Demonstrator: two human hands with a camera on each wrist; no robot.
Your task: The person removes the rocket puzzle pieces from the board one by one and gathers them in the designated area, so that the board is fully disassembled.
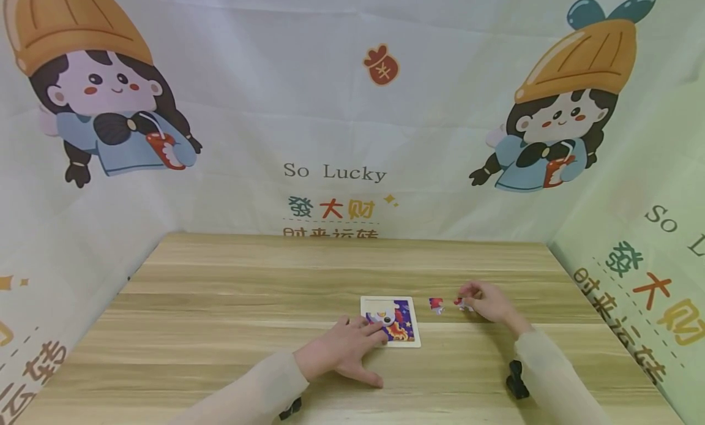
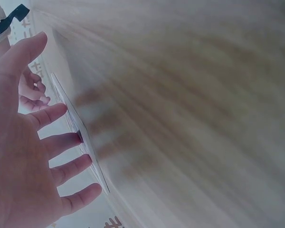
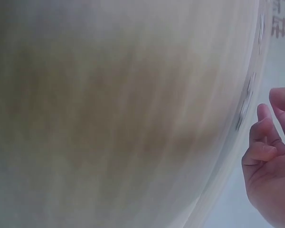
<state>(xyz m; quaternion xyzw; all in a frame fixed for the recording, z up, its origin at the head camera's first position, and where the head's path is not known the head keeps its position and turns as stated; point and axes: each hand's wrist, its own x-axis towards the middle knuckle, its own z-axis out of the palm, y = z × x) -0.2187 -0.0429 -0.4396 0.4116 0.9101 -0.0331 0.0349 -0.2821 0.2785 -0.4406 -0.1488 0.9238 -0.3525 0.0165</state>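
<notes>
A pale printed cloth [image 1: 330, 125] is hanging behind and beside the wooden table [image 1: 248, 290], with cartoon figures showing at ten and two o'clock in the head view and a small red pouch print at twelve. The table is spreading out below it, towards six o'clock. Two cream sleeves [image 1: 248, 391] are coming in from seven and five o'clock.

The left hand [image 1: 352, 345] is lying palm down at eight o'clock of the puzzle board [image 1: 415, 321], its fingers straight and spread, gripping nothing; its fingertips are reaching over the board's near-left part, though how firmly they are pressing is unclear. The board is sitting flat on the table, right of centre, and is showing a purple, starry picture with a white, dark-eyed figure in the middle, gold flames at five o'clock and a pale patch at eleven.

The right hand [image 1: 487, 302] is bending its fingers over a loose piece [image 1: 459, 302] at three o'clock of the board; whether finger and thumb are pinching it cannot be told. Between that hand and the board, a red-and-white piece [image 1: 437, 305] is lying alone on the table.
</notes>
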